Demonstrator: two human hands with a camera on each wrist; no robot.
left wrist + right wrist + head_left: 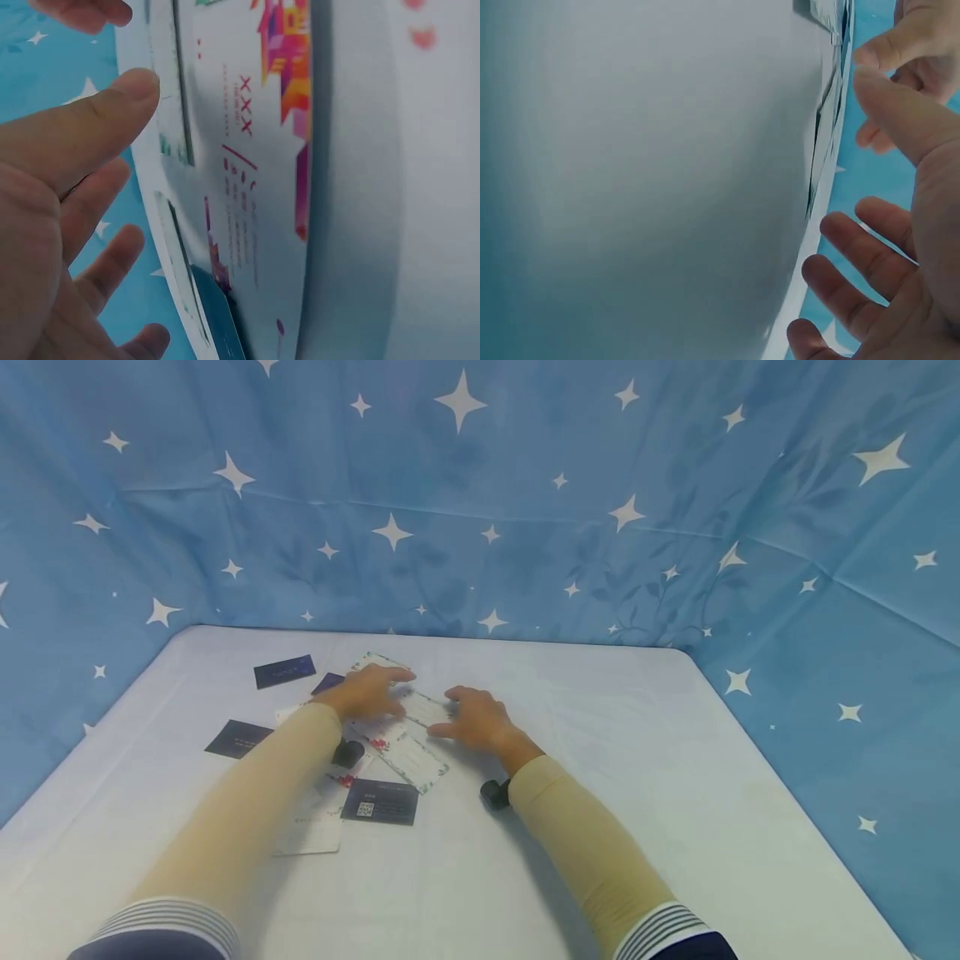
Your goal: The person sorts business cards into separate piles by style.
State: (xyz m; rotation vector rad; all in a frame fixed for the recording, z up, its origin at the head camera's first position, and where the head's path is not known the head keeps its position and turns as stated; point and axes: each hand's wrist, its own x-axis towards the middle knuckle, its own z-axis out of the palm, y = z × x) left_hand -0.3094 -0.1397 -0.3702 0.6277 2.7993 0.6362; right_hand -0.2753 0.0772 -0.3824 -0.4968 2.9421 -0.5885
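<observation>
My left hand point(366, 692) hovers over a loose spread of cards, fingers apart and holding nothing. A white card with a leafy green border point(417, 762) lies between the hands, partly overlapped by others. In the left wrist view, a white card with red lettering and a bright orange-purple print point(244, 142) stretches beside the left thumb. To the right of the spread is my right hand point(480, 722), its fingers loosely bent and nothing in its grasp. Its thumb points toward the green-bordered cards. The left arm hides part of the spread.
A dark card with a QR code point(390, 802) lies at the near side. Further dark cards point(285, 672) lie to the left, one partly under the left forearm. The white-covered table point(637, 760) ends at a blue star-patterned curtain point(510, 527).
</observation>
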